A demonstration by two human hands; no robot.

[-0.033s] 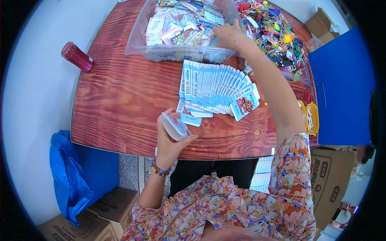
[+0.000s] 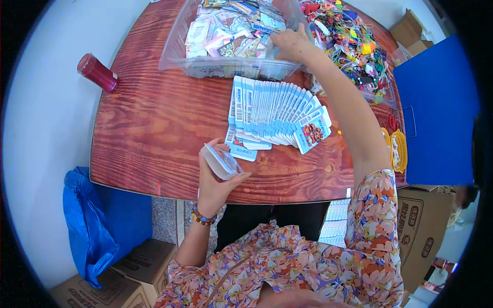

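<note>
My left hand [image 2: 216, 187], near the table's front edge, is closed around a small whitish stack of cards [image 2: 221, 162]; its top face is tilted and glossy. Stretched far forward, my right hand [image 2: 294, 45] reaches into the right side of a clear plastic bin [image 2: 215, 65] heaped with small flat packets [image 2: 233, 36]. Its fingers bend down among the packets, and whatever they pinch is hidden. Between both hands, a fanned row of blue and white printed cards [image 2: 275, 110] lies on the table. One card with a colourful picture [image 2: 312, 132] lies face up at the right end.
Right of the bin, a clear tray holds tangled colourful cords and trinkets [image 2: 354, 46]. A red-lidded jar [image 2: 97, 73] stands at the left. Yellow baskets [image 2: 399, 151] and red scissors [image 2: 393, 122] sit at the table's right edge. Cardboard boxes [image 2: 426, 226] stand below.
My left hand and its stack have shifted very slightly to the left. My right hand stays in the bin, and the fanned cards lie as before.
</note>
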